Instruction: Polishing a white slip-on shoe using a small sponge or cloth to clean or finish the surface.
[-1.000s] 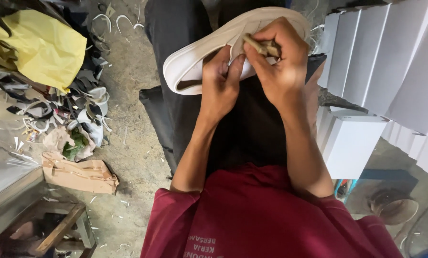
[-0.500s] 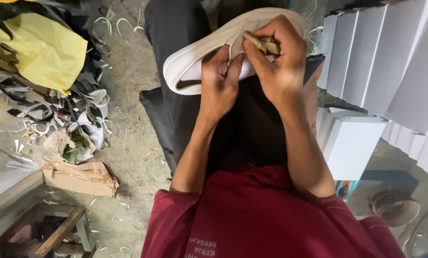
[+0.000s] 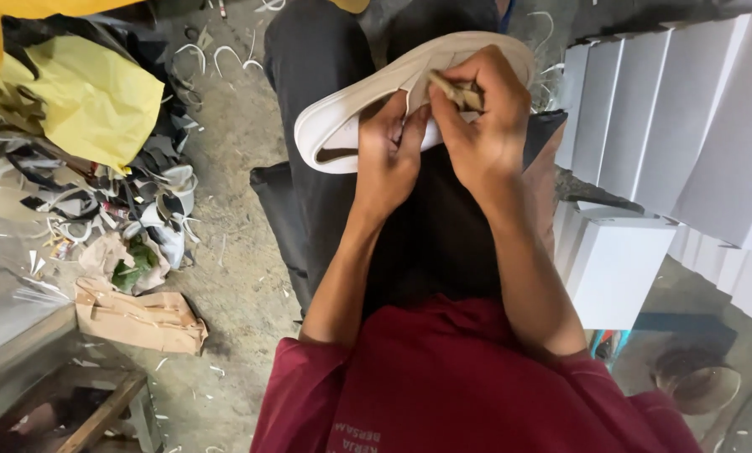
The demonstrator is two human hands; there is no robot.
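A white shoe point(image 3: 342, 117) lies on its side across my lap, on black trousers, its sole edge facing left. My left hand point(image 3: 393, 155) clasps the shoe's middle from below, fingers pressed on its side. My right hand point(image 3: 481, 126) is closed around a small tan wooden-handled tool point(image 3: 456, 91) whose tip rests against the shoe's upper edge, close to my left fingers. The tool's working end is hidden between my hands. My red shirt fills the bottom of the view.
White boxes point(image 3: 678, 126) stand in a row on the right, one point(image 3: 615, 260) beside my knee. A pile of scraps and yellow sheet point(image 3: 91, 101) lies left, with a brown paper bag point(image 3: 137, 315) and a wooden bench point(image 3: 49, 377) nearby.
My hands and the shoe have barely moved; the right hand has shifted slightly along the shoe's edge with the tool.
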